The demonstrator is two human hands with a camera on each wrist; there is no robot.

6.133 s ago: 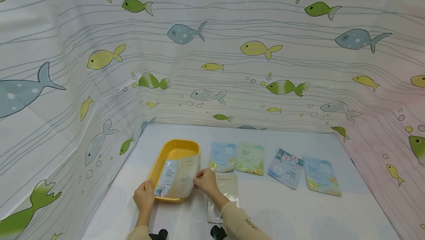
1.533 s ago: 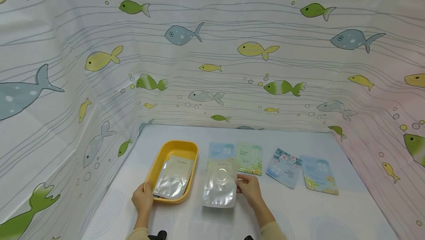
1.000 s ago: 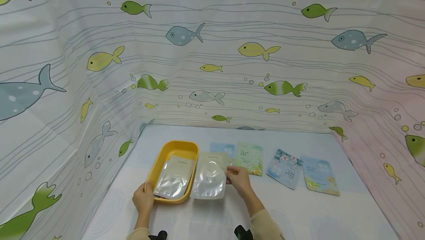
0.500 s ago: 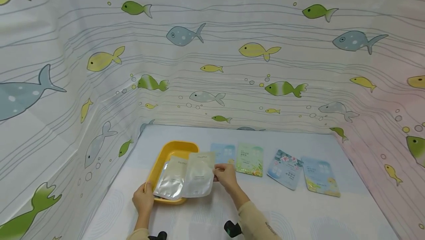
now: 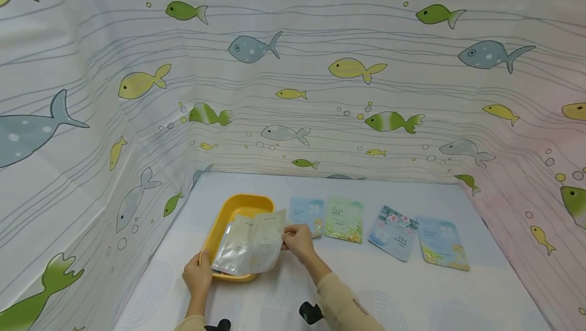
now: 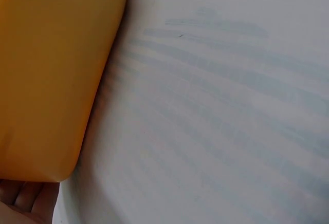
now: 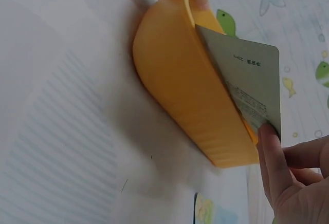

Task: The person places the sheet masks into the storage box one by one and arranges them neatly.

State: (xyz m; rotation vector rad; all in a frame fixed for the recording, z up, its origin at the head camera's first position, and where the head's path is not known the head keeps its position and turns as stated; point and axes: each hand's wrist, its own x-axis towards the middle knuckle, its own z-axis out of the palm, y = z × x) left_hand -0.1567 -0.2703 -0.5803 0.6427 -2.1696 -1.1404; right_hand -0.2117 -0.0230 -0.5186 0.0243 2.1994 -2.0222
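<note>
My left hand (image 5: 198, 272) grips the near left rim of a yellow plastic basin (image 5: 249, 200), thumb over the edge. In the left wrist view its fingers (image 6: 33, 198) lie against the basin's (image 6: 46, 80) outer wall. My right hand (image 5: 302, 243) pinches the right edge of a silver and cream face mask packet (image 5: 269, 239), tilted over the basin's right side. The right wrist view shows this packet (image 7: 247, 72) partly inside the rim, with the fingers (image 7: 275, 167) at its edge. Another silver packet (image 5: 238, 249) lies in the basin, partly covered by the held one.
Right of the basin lie a blue packet (image 5: 305, 210), partly behind my right hand, and a green packet (image 5: 344, 219). Farther right are a floral blue packet (image 5: 393, 233) and another blue one (image 5: 442, 243). A fish-printed curtain (image 5: 293, 107) surrounds the table (image 5: 412, 300).
My right hand has carried the silver packet leftward from the table to above the basin's right side. My left hand has kept its grip on the rim.
</note>
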